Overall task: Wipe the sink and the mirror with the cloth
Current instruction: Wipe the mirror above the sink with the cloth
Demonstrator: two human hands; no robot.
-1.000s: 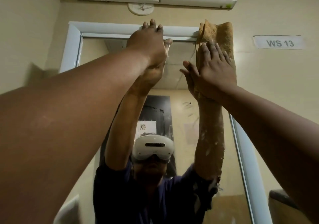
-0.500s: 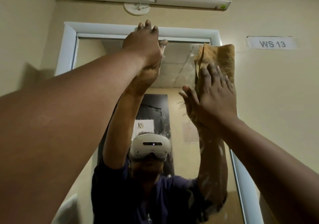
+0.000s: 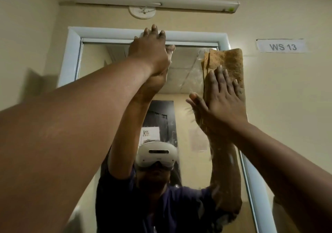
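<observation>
A tall mirror (image 3: 186,71) in a white frame (image 3: 71,53) hangs on the beige wall in front of me. My right hand (image 3: 222,98) lies flat with spread fingers on a folded tan cloth (image 3: 228,60) and presses it against the mirror's upper right edge. The cloth sticks out above my fingertips and overlaps the right frame. My left hand (image 3: 150,49) rests on the top of the frame, fingers over its upper rail, holding nothing. The glass reflects both raised arms. The sink is out of view.
A long white light fitting (image 3: 154,1) and a round white wall fixture (image 3: 142,12) sit above the mirror. A paper label reading WS 13 (image 3: 282,46) is stuck on the wall at the right. Wet streaks show on the glass beside the cloth.
My right hand and the cloth have slid down the mirror's right edge from the top corner of the frame. My left hand has stayed on the top rail.
</observation>
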